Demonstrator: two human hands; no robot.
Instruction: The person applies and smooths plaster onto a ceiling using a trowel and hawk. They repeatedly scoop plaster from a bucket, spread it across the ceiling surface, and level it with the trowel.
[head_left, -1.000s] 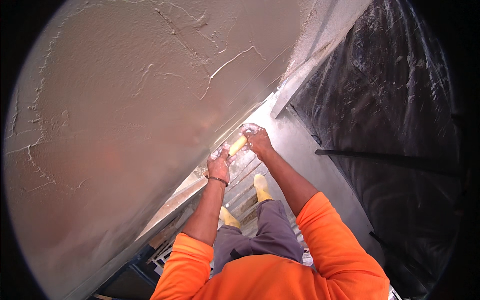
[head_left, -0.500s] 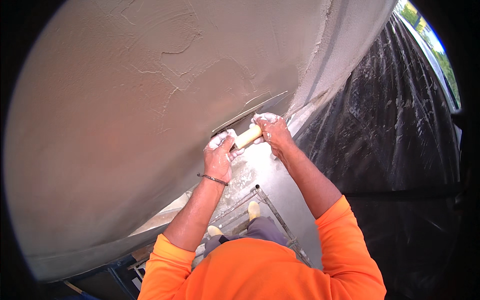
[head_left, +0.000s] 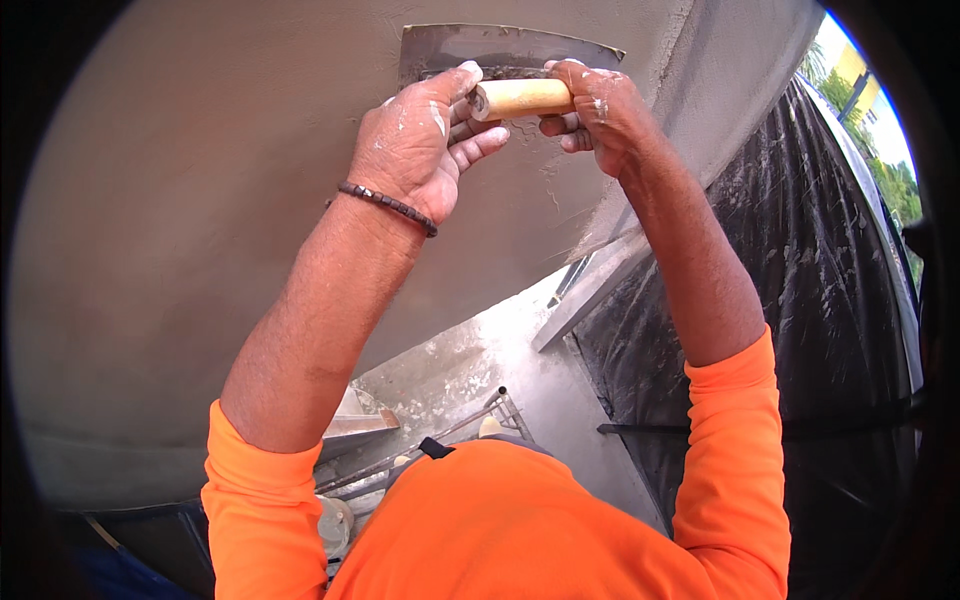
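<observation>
A plastering trowel (head_left: 525,98) with a pale wooden handle and a long grey steel blade lies against the smeared grey plaster wall (head_left: 240,190). My left hand (head_left: 415,135) holds it at the left, thumb up by the blade and fingers partly spread beneath the handle's end. At the other end of the handle, my right hand (head_left: 608,112) grips the trowel, its thumb along the blade and its fingers curled below. White plaster smears both hands. A dark beaded bracelet (head_left: 388,204) circles my left wrist.
Black plastic sheeting (head_left: 770,270) hangs on the right, beyond the wall's edge. A scaffold frame (head_left: 502,391) stands below me over the pale, splattered floor (head_left: 480,345). A grey beam-like piece (head_left: 590,290) slants near the sheeting. A bucket (head_left: 335,525) sits at lower left.
Both hands have carried the trowel upward along the wall, away from my body. Its blade now shows broadly, and the handle has turned nearly level. My arms are stretched farther out.
</observation>
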